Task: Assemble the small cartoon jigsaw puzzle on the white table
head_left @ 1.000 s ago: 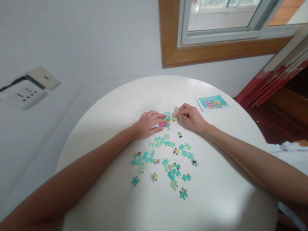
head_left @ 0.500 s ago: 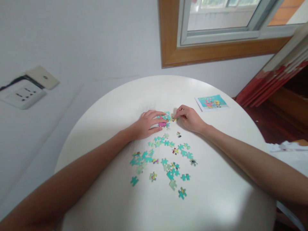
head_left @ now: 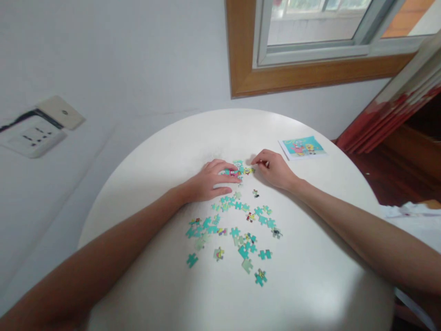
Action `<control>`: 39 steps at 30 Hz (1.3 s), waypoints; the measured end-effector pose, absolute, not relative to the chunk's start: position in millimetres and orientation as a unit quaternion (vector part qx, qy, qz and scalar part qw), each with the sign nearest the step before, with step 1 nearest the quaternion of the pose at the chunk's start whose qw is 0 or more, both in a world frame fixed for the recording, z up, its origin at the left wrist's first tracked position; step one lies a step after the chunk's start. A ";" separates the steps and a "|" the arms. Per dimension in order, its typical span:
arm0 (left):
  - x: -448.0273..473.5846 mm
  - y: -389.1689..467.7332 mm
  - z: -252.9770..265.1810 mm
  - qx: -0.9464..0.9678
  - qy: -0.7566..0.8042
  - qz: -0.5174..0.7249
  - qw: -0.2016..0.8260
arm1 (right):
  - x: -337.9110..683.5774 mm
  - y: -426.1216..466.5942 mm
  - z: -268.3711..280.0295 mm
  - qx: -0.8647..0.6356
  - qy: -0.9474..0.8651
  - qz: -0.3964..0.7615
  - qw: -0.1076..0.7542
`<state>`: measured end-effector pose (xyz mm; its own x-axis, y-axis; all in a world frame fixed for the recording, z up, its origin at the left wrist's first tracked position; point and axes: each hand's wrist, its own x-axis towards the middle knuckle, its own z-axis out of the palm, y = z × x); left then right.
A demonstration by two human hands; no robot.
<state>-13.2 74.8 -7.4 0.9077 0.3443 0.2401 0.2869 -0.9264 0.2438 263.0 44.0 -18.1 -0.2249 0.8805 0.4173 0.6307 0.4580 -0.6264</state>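
Observation:
My left hand [head_left: 208,180] lies with fingers spread over a joined patch of jigsaw pieces [head_left: 238,164], hiding part of it; pink and teal print shows between the fingers. At the patch's right side sits a yellow jigsaw piece [head_left: 247,171] with a cartoon face. My right hand [head_left: 272,169] is just right of that piece, forefinger stretched toward it and the other fingers bent, with nothing seen in its grasp. Nearer to me, loose teal and pale green jigsaw pieces [head_left: 212,229] are scattered, and a small dark-marked piece [head_left: 255,193] lies below the right hand.
A picture card [head_left: 303,147] with cartoon figures lies at the back right of the round white table [head_left: 155,285]. Behind the table are a wall with a socket [head_left: 32,136] and a wood-framed window [head_left: 320,73]. A red and white curtain [head_left: 375,110] hangs at right.
My right hand's fingertips have come away from the yellow piece and shifted slightly up, leaving its face in view. My left fingers have shifted slightly on the patch.

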 end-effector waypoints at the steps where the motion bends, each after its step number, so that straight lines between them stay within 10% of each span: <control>1: -13.6 74.7 -7.2 0.973 0.157 0.138 0.102 | 263.2 44.1 -18.2 -0.496 -0.764 0.165 0.378; 29: -6.2 76.4 -9.7 0.947 0.200 0.222 0.118 | 276.8 38.8 -5.0 -0.499 -0.782 0.177 0.329; 39: -7.4 75.2 -9.2 0.949 0.214 0.203 0.111 | 243.4 -24.0 45.7 -0.385 -0.886 0.247 0.071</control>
<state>-7.4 75.2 -9.2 0.8253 0.4519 0.3387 0.3618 -0.8836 0.2973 243.4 -24.0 45.7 -0.6933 0.7177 -0.0646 0.6475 0.5811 -0.4930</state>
